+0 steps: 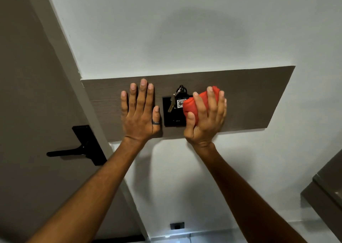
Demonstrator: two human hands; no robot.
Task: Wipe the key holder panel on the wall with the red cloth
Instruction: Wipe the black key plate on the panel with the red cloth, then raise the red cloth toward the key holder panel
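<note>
A long grey-brown wooden key holder panel [249,96] is fixed across the white wall. At its middle sits a black square plate [171,118] with a key and tag [176,100] hanging over it. My right hand [207,116] presses a bunched red cloth [193,105] against the panel, just right of the black plate and overlapping its right edge. My left hand [139,113] lies flat on the panel left of the plate, fingers spread, with a ring on the thumb.
A brown door with a black lever handle [79,150] stands at the left, behind a pale door frame. A wall socket [177,225] sits low on the wall. A dark cabinet edge [327,185] juts in at the right.
</note>
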